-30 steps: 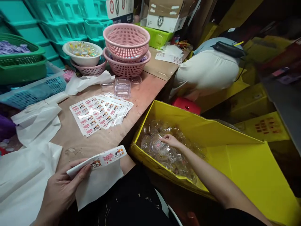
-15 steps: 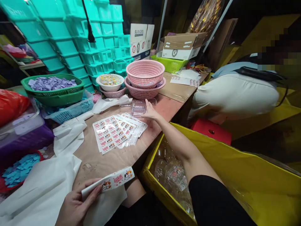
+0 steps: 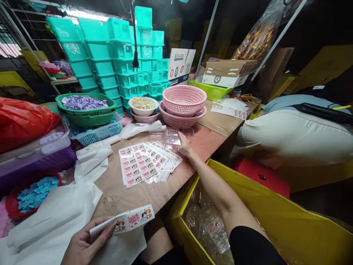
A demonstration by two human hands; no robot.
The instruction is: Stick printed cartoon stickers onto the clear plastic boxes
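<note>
My left hand point(image 3: 88, 239) pinches a folded sheet of stickers point(image 3: 134, 219) printed with cartoon cats and dogs and pink lettering, low at the front of the table. Farther back, my right hand point(image 3: 185, 144) is closed at the right edge of a clear plastic box point(image 3: 172, 141); its fingertips are partly hard to make out against the plastic. More clear boxes lie beside it. Between my two hands, a fanned pile of sticker sheets point(image 3: 140, 162) rests on the wooden table point(image 3: 118, 197).
Pink baskets point(image 3: 184, 99), a white bowl point(image 3: 143, 112) and a green basket of purple pieces point(image 3: 85, 117) line the back. Teal bins point(image 3: 124, 55) rise behind. White backing paper point(image 3: 57, 213) lies left. A yellow-sided box point(image 3: 237, 176) of clear containers stands right, near a bending person point(image 3: 292, 132).
The view has tilted up and turned left, so everything sits lower and farther right. My left hand keeps the sticker sheet; my right hand stays at the clear box.
</note>
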